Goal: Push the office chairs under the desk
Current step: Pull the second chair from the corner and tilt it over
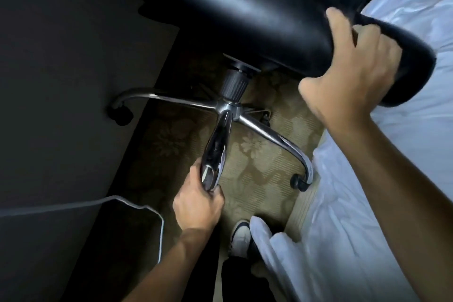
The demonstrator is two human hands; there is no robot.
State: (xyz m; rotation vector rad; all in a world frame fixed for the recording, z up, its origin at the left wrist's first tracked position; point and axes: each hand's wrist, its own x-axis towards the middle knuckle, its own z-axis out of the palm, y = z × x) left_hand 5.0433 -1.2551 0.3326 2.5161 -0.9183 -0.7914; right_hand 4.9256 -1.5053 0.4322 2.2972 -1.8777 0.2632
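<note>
A black leather office chair (245, 7) fills the top of the view, its padded edge curving down to the right. Beneath it a chrome star base (269, 136) with black casters stands on patterned carpet. My right hand (353, 71) is shut on the chair's padded edge. My left hand (198, 203) is shut on the near chrome leg (217, 144) of the base. The dark desk (61, 81) lies along the left, and one base leg with its caster (121, 115) sits under its edge.
A bed with white bedding (392, 191) runs down the right side, close to the chair base. A grey cable (137, 206) hangs off the desk at lower left. My foot in a white shoe (239, 235) stands on the narrow carpet strip.
</note>
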